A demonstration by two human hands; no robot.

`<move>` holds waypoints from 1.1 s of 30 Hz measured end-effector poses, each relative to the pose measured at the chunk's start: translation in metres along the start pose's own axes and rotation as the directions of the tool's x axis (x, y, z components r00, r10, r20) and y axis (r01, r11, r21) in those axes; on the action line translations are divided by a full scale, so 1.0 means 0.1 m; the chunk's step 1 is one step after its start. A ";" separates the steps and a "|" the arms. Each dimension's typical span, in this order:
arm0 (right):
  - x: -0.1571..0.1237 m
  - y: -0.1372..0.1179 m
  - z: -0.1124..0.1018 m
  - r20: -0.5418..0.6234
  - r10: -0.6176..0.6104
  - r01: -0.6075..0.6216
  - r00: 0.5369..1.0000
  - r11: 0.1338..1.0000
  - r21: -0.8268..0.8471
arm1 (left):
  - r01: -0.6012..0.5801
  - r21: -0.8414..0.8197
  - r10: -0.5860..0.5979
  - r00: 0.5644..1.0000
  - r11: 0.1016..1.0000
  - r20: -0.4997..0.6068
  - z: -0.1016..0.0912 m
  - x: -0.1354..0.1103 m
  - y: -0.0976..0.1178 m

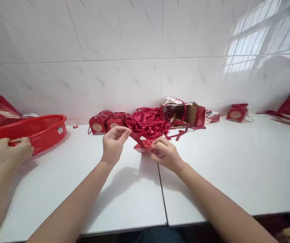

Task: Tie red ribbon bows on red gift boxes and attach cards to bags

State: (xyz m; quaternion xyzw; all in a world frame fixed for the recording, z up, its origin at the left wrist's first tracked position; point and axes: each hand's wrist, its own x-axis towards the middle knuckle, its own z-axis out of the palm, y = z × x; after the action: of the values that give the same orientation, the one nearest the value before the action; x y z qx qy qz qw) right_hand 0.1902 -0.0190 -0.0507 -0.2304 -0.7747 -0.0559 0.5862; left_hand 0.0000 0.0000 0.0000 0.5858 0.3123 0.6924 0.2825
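Observation:
My left hand (114, 141) is raised over the white counter (236, 168), fingers pinched on the end of a red ribbon strip (136, 139). My right hand (165, 154) is closed on a small flat red gift box (145, 146) held just above the counter; the ribbon runs down to this box. Behind both hands lies a tangled pile of red ribbons (148, 120).
Two or three assembled red boxes (106, 124) stand left of the pile; an open carton (183, 113) and more red boxes (237, 112) sit right. A red plastic basket (37, 130) is at left. Another person's hand (10, 152) works beside it.

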 end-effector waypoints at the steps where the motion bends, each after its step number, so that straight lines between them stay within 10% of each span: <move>1: 0.00 -0.01 0.00 0.009 -0.004 0.004 1.000 1.000 0.004 | -0.007 -0.018 0.008 1.000 1.000 0.015 -0.01 0.01 0.00; 12: 0.00 0.05 -0.03 0.015 0.108 -0.108 0.994 0.993 0.049 | -0.090 -0.241 0.176 0.913 0.966 0.368 -0.03 -0.15 0.18; 19: -0.03 0.09 -0.01 -0.004 0.081 -0.081 0.997 0.997 -0.012 | -0.364 0.136 0.326 0.915 0.921 0.239 0.06 -0.23 0.01; 24: -0.02 0.08 0.01 -0.007 0.043 -0.044 0.999 0.999 -0.027 | -0.525 0.386 0.394 0.841 0.758 0.370 0.04 -0.18 -0.20; 33: -0.02 0.08 0.03 -0.012 0.060 -0.061 0.998 0.998 -0.035 | -0.456 0.354 0.275 0.846 0.816 0.456 0.05 -0.22 -0.32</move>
State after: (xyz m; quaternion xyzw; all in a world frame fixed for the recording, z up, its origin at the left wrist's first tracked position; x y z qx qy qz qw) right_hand 0.1913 -0.0119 -0.0549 -0.2639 -0.7631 -0.0532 0.5875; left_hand 0.0092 0.0043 -0.0382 0.8086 0.2812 0.5141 0.0535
